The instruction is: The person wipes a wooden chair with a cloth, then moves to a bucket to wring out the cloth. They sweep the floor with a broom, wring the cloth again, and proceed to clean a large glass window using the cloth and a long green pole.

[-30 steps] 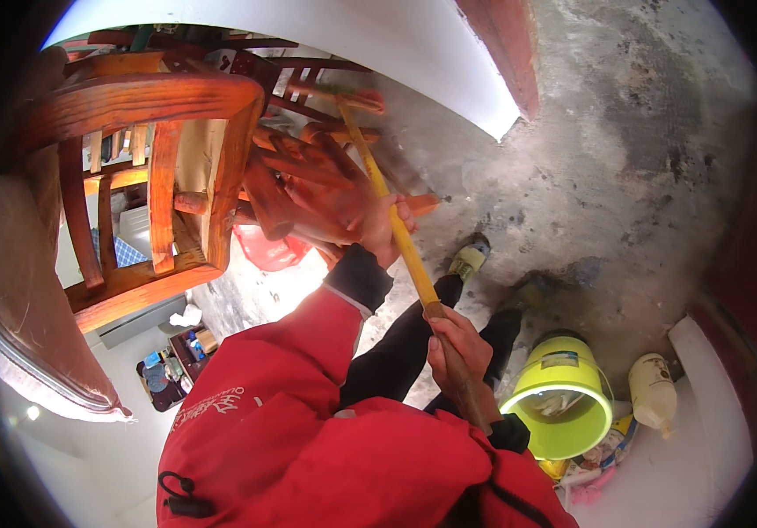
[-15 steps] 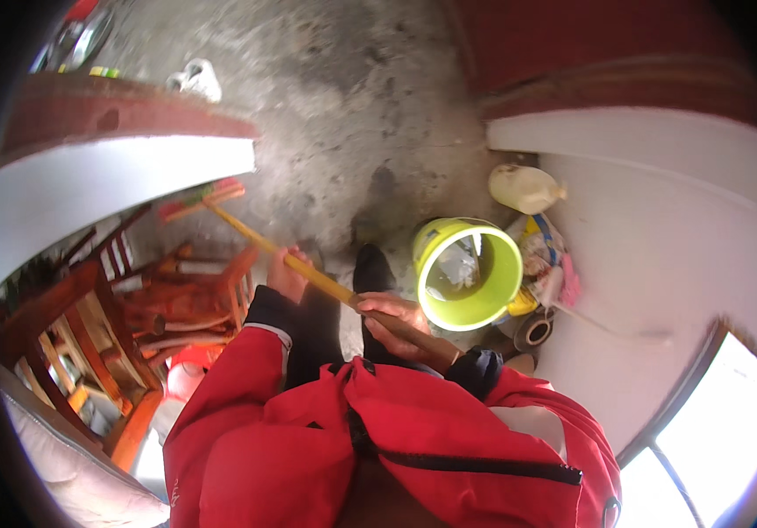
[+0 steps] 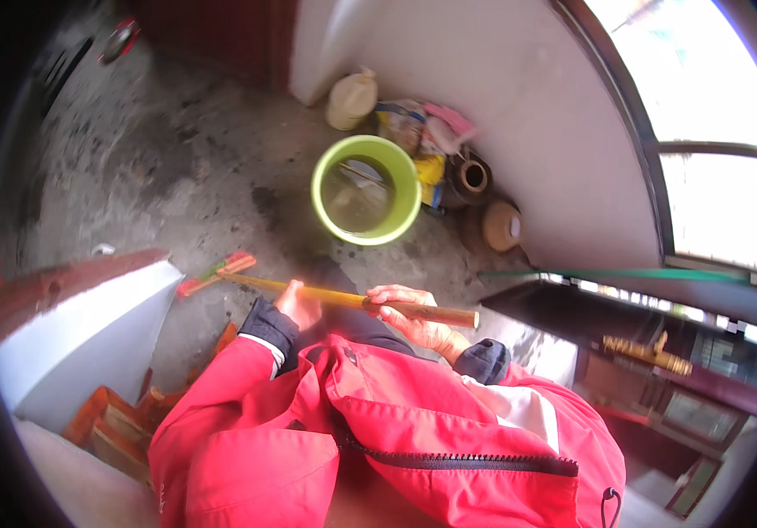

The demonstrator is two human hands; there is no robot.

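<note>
Both hands are on the stick here: left hand (image 3: 297, 305) up front, right hand (image 3: 409, 312) further back, each with fingers wrapped round the handle of a long-handled broom (image 3: 340, 297). Can't tell how hard either one is squeezing. They're spaced a bit apart, which imo is what you want: let the front hand steer and the back one push. Closer together and I reckon you'd lose control of the far end.

The broom itself lies slantwise across the front of the body, butt end sticking out past the right hand. I'd watch that stub, it'd be easy to clip something on a turn.

At the other end, the red-and-green broom head (image 3: 218, 275) sits out to the left, just beside the end of a low white wall (image 3: 88, 308). Can't tell if the bristles are on the floor (image 3: 158, 176) or just over it. I'd keep the head flat and off that corner.

Further out there's a lime-green bucket (image 3: 403, 207) with cloudy water in it, plus a pale plastic jug (image 3: 352, 101) and a dark jar (image 3: 472, 176) nearby. Short, low strokes seem safest around those.
</note>
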